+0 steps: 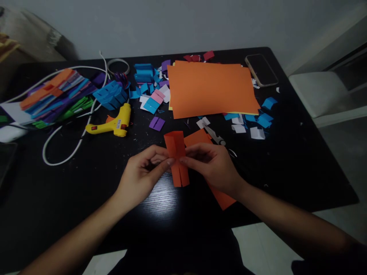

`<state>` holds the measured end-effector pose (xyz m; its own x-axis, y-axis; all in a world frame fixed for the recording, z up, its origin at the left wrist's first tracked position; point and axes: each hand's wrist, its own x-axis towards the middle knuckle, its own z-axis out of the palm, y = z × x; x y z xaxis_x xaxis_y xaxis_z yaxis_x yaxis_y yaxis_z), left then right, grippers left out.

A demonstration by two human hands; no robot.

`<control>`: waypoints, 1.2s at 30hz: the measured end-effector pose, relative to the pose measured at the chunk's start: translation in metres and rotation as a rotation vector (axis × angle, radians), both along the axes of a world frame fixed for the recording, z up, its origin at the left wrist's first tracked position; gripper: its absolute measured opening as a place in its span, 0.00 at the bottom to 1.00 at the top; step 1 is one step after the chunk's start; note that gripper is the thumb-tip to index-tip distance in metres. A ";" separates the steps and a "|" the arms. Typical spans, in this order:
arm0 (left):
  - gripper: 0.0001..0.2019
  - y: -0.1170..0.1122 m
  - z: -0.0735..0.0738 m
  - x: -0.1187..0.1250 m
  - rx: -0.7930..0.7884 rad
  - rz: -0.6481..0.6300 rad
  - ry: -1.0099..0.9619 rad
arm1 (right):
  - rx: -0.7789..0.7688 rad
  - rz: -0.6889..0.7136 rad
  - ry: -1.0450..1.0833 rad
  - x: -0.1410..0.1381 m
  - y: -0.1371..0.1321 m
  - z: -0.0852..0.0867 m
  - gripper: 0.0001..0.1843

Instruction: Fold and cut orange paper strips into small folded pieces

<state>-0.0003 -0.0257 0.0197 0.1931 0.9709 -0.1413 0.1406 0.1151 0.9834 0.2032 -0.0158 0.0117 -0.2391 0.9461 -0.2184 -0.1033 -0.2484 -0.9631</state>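
A small folded piece of orange paper is held upright above the table between both hands, its two side flaps meeting along a middle line. My left hand pinches its left edge, thumb in front and fingers behind. On the right edge, my right hand grips it in the same way. Beneath my right hand lies a strip of orange paper, partly covered by that hand. Just beyond it rests a pair of scissors, partly hidden.
A yellow glue gun lies at left with a looping white cable. Bundles of folded coloured paper sit behind it. Large orange sheets, paper scraps and a phone are toward the back of the black table.
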 end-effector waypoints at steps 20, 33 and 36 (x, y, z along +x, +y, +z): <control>0.04 -0.001 0.002 0.001 0.138 -0.015 0.010 | 0.046 0.013 0.037 -0.002 -0.001 -0.004 0.05; 0.10 0.000 0.000 -0.010 0.363 -0.140 0.090 | 0.130 0.050 0.032 0.004 -0.004 0.006 0.06; 0.11 -0.002 0.002 -0.010 0.450 -0.190 0.123 | 0.145 0.007 -0.004 0.000 -0.006 0.005 0.05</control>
<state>-0.0103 -0.0274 0.0213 0.3804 0.8903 0.2504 0.2361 -0.3553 0.9045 0.2033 -0.0217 0.0162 -0.2453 0.9661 -0.0801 -0.0978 -0.1069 -0.9895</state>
